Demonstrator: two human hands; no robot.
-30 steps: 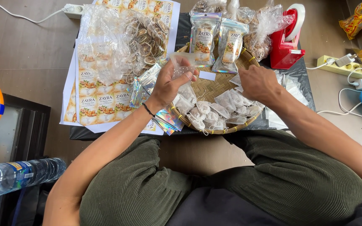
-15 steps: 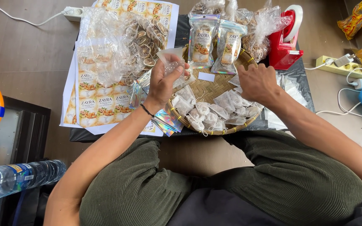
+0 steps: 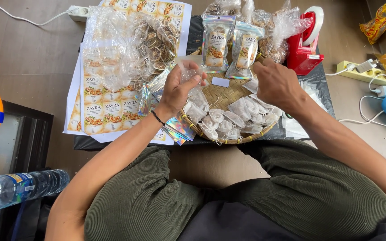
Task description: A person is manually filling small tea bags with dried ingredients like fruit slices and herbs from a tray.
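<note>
My left hand (image 3: 179, 91) holds a small clear plastic pouch (image 3: 188, 73) raised above the left edge of a round woven tray (image 3: 228, 96). The tray carries several small white mesh sachets (image 3: 228, 120). My right hand (image 3: 278, 85) hovers over the tray's right side with its fingers curled; whether it holds anything is hidden. Two shiny printed pouches (image 3: 228, 44) stand upright behind the tray.
A sheet of printed labels (image 3: 108, 107) and a clear bag of dried slices (image 3: 153, 42) lie left of the tray. A red tape dispenser (image 3: 307, 42) stands at the right. Shiny flat pouches (image 3: 179, 129) lie under my left wrist. A water bottle (image 3: 18, 187) lies at the lower left.
My left hand has lifted from the tray's sachets up and slightly away, bringing the clear pouch with it. My right hand stayed over the tray's right side.
</note>
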